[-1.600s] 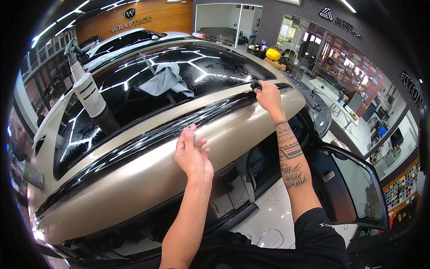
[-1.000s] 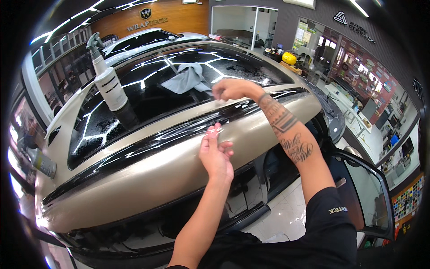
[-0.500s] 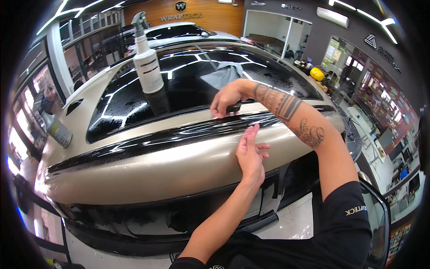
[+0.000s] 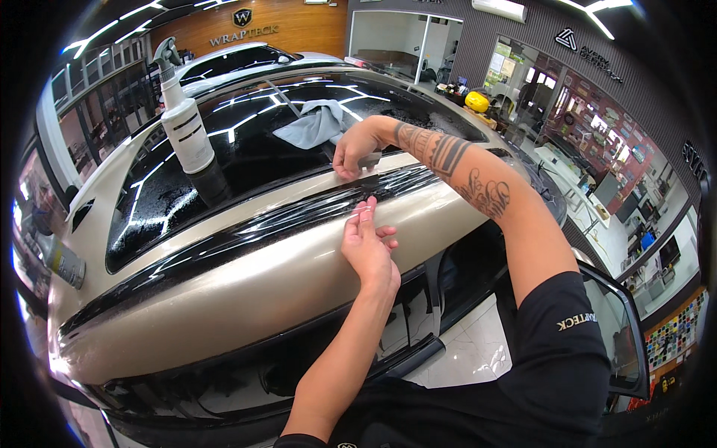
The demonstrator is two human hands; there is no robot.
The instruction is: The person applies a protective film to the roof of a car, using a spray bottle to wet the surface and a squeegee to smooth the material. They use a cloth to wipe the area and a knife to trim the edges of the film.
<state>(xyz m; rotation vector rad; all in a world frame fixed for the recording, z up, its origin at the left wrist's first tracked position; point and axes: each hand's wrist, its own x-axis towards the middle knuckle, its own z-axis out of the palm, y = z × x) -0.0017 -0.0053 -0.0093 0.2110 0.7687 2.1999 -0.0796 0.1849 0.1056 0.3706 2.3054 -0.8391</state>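
One dark tool (image 4: 370, 159) sits gripped in the right hand (image 4: 357, 148) above the black strip (image 4: 269, 222); the left hand (image 4: 370, 252) pinches, contents unclear. Smoothing seems underway, wanting steady pressure next.

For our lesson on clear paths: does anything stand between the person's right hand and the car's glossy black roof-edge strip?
Nothing visible, except the dark tool in the right hand itself. The left hand is at the near edge of the glossy black strip; the grey cloth and spray bottle are beyond it.
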